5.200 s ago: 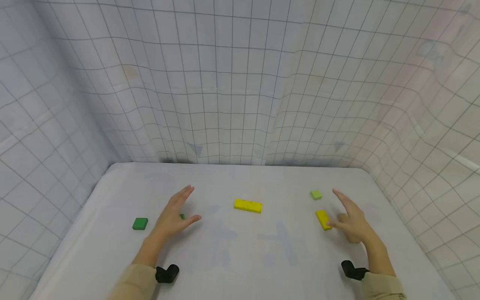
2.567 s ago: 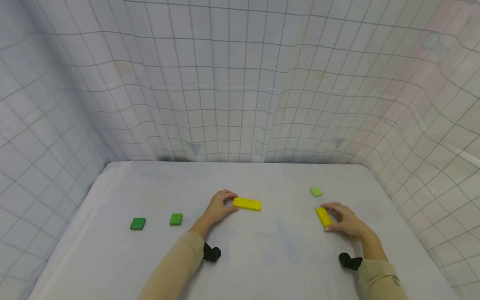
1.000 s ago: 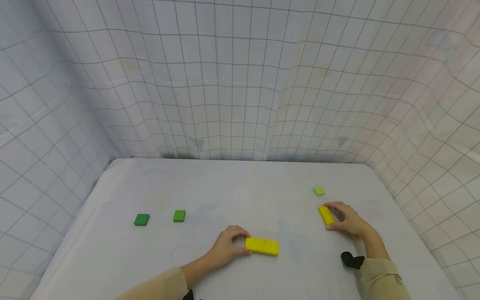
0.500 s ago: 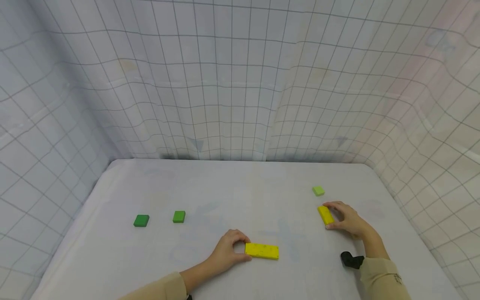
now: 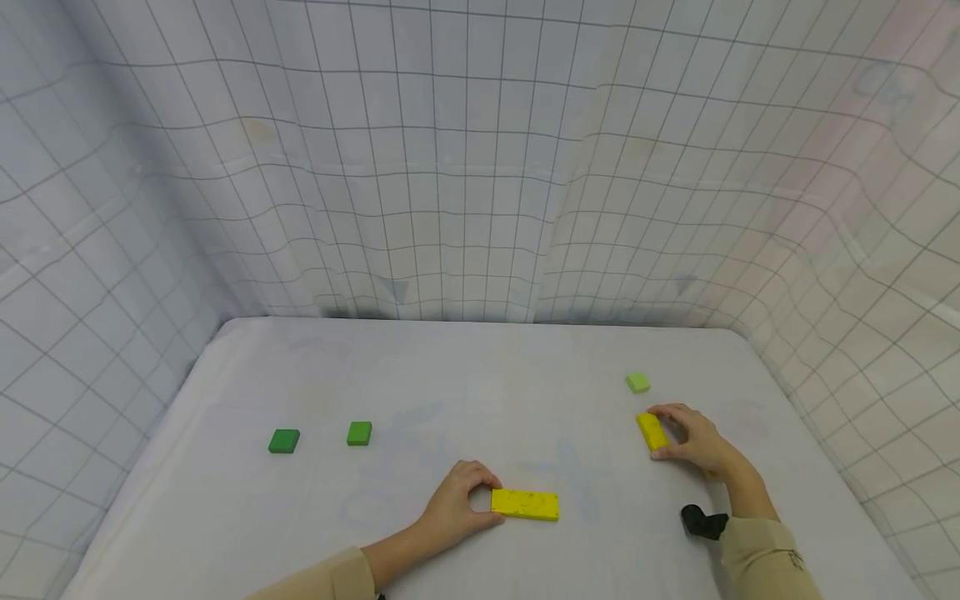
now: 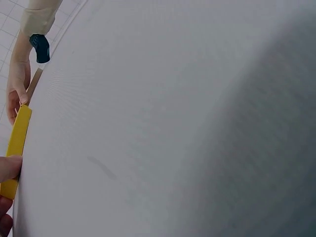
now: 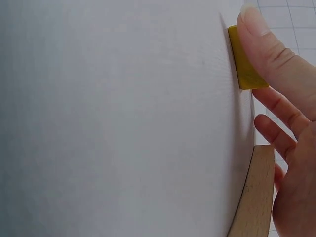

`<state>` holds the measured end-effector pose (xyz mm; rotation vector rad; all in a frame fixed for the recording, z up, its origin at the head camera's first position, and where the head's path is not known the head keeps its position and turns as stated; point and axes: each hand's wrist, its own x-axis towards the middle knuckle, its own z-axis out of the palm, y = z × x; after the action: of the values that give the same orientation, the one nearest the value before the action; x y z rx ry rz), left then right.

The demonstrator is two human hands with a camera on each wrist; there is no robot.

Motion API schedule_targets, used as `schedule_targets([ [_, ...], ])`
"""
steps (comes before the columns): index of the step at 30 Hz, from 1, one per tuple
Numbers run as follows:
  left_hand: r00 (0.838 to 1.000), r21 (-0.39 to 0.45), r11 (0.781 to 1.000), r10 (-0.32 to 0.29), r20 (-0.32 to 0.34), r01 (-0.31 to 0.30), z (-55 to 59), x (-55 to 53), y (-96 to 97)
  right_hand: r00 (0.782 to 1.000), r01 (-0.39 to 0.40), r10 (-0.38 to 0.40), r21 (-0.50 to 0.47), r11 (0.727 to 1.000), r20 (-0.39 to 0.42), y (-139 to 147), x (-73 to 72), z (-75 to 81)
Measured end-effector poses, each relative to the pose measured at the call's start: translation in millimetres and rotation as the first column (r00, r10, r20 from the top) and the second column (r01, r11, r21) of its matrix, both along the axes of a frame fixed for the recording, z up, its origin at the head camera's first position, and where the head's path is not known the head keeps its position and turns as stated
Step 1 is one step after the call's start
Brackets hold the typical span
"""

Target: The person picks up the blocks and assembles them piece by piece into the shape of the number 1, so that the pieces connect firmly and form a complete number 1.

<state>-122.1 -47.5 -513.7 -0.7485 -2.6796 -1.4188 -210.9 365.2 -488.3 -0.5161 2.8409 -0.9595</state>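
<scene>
In the head view my left hand (image 5: pixel 453 508) pinches the left end of a long flat yellow block (image 5: pixel 528 505) between thumb and fingers, low on the white table. Thumb and fingertips also hold this yellow block (image 6: pixel 19 131) in the left wrist view. Farther right, my right hand (image 5: pixel 699 442) pinches a shorter yellow block (image 5: pixel 651 432); the thumb covers much of this block (image 7: pixel 244 64) in the right wrist view. Beneath the right hand lies a pale wooden block (image 7: pixel 256 190), mostly hidden from the head camera.
A light green square block (image 5: pixel 638 382) lies just beyond the right hand. Leftward sit a mid-green square block (image 5: pixel 359 433) and a dark green one (image 5: pixel 284 441). White gridded curtains (image 5: pixel 480 183) enclose the back and sides of the table (image 5: pixel 480 367).
My left hand came from beside the green blocks, gripped the long yellow block and drew it nearer me, slightly right. The right hand took hold of the shorter yellow block, which stays in place.
</scene>
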Motion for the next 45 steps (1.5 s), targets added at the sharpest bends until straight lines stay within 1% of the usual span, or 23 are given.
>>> schedule_targets([
  [5, 1.0, 0.004, 1.0, 0.001, -0.004, -0.001, 0.0, 0.4, -0.2, 0.999, 0.025, -0.024, 0.025, 0.999, -0.033, -2, 0.1, -0.9],
  [8, 1.0, 0.001, 1.0, 0.004, -0.004, -0.004, -0.3, 0.3, -0.2, 0.998, 0.053, -0.052, 0.027, 0.998, -0.032, -4, 0.8, 0.0],
  [12, 1.0, -0.002, 1.0, 0.005, -0.008, -0.005, -0.9, 0.2, -0.2, 0.998, 0.068, -0.068, -0.011, 0.998, -0.018, -11, 1.7, 2.8],
  [15, 1.0, 0.001, 1.0, 0.005, -0.014, -0.005, -1.3, 0.2, -0.2, 0.997, 0.069, -0.07, -0.04, 0.997, -0.033, -21, 1.5, 4.8],
  [17, 1.0, 0.003, 1.0, 0.005, -0.017, -0.005, -1.6, 0.4, -0.2, 0.997, 0.053, -0.056, -0.053, 0.997, -0.059, -29, 1.2, 5.8],
  [20, 1.0, 0.002, 1.0, 0.004, -0.018, -0.004, -1.6, 0.6, -0.1, 0.996, 0.005, -0.013, -0.095, 0.995, -0.087, -42, 1.8, 6.5],
  [23, 1.0, 0.001, 1.0, 0.006, -0.018, -0.006, -1.2, 0.7, 0.0, 0.995, -0.037, 0.023, -0.155, 0.987, -0.093, -57, 3.2, 7.8],
  [26, 1.0, 0.001, 1.0, 0.005, -0.021, -0.005, -1.4, 0.7, -0.3, 0.996, -0.041, 0.025, -0.183, 0.982, -0.09, -72, 4.6, 8.1],
  [31, 1.0, 0.006, 1.0, -0.006, -0.029, 0.006, -1.8, 0.5, -0.5, 0.999, -0.035, 0.027, -0.215, 0.976, -0.04, -96, 7.5, 9.4],
  [39, 1.0, -0.001, 1.0, -0.003, -0.023, 0.003, -0.3, 0.5, 0.1, 0.998, -0.062, 0.057, -0.225, 0.972, -0.028, -135, 17.5, 10.2],
  [45, 1.0, -0.005, 1.0, -0.007, -0.012, 0.007, 0.9, 0.3, -0.4, 0.998, -0.063, 0.064, -0.241, 0.968, -0.003, -158, 25.1, 5.0],
])
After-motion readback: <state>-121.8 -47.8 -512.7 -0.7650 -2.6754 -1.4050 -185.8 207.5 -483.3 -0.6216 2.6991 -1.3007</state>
